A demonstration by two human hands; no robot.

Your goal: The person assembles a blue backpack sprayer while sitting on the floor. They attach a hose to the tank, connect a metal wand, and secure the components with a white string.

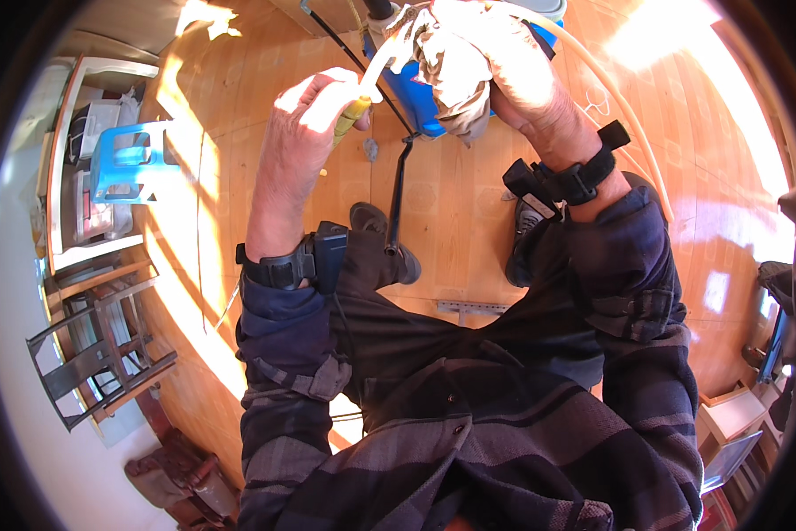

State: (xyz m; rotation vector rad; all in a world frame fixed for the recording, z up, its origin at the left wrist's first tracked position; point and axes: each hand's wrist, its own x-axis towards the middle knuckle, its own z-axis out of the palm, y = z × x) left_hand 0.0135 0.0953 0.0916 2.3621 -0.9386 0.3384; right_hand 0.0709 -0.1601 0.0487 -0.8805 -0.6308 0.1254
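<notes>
My left hand is closed round the yellow-wrapped end of a pale, bendy rod or tube. This pale length runs up to the top of the view and arcs down on the right; whether it is one piece is hidden by the cloth. A crumpled beige cloth is bunched in my right hand, seemingly round the pale length. Strong sunlight washes out the right fingers. Behind the cloth stands a blue container.
A thin black bar reaches down between my shoes. On the left are a light-blue plastic stool, a white-framed shelf and a dark folding frame. A metal strip lies on the wood-patterned floor.
</notes>
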